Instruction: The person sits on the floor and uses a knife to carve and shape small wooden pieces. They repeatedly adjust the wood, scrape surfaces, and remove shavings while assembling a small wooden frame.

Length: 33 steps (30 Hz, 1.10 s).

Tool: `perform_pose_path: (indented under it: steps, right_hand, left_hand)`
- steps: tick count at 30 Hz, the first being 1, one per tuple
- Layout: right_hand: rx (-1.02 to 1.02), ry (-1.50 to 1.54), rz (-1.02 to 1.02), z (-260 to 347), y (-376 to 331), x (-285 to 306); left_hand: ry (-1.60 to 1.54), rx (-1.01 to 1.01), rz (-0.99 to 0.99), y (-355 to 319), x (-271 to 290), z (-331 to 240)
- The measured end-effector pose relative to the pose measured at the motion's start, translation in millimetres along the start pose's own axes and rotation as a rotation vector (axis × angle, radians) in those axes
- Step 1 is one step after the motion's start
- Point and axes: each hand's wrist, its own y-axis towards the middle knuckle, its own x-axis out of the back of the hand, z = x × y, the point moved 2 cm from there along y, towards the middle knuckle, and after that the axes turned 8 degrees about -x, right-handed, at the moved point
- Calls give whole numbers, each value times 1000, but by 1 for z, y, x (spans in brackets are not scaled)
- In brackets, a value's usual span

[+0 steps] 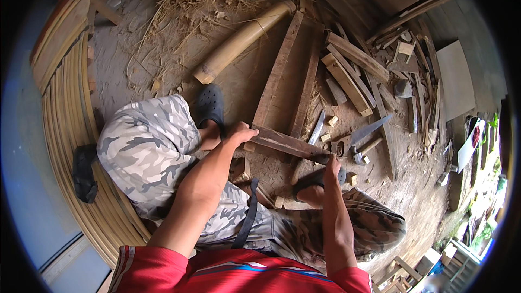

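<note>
My left hand (242, 132) grips the left end of a short dark wooden board (287, 143). The fingers of my right hand (332, 164) are closed round its right end. The board lies across the near ends of two long wooden rails, a left rail (279, 70) and a right rail (307, 86), which run away from me along the ground. Whether it is fastened to them I cannot tell. A metal blade (317, 128) sticks out beyond the board, partly hidden by it. Right of that lie a handsaw (370, 130) and a hammer (360, 158) with a pale wooden handle.
A thick bamboo pole (244, 40) lies on the dirt floor beyond my dark clog (210, 103). Dry straw (190, 0) is scattered farther off. Wood offcuts (347, 84) pile up at the right. Bundled curved strips (73, 130) line the left, with a black bag (85, 173) on them.
</note>
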Motion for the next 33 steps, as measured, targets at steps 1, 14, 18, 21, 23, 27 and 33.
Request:
perform_pose_path:
  steps: [1, 14, 18, 21, 23, 27, 33]
  right_hand:
    - [34, 3, -9, 1, 0, -1]
    - [106, -115, -14, 8, -18, -1]
    - [108, -103, -38, 7, -17, -3]
    - [6, 25, 7, 5, -11, -4]
    - [42, 4, 5, 4, -7, -5]
    - [41, 14, -15, 2, -4, -7]
    - [77, -23, -53, 6, -11, -10]
  left_hand:
    - [-4, -2, -5, 0, 0, 0]
    - [75, 20, 24, -2, 1, -6]
    - [76, -2, -35, -5, 1, -7]
    - [33, 16, -28, -6, 1, -7]
    - [43, 15, -15, -6, 2, -8]
    - [43, 42, -10, -5, 2, -7]
    - [29, -57, -100, -6, -4, -8]
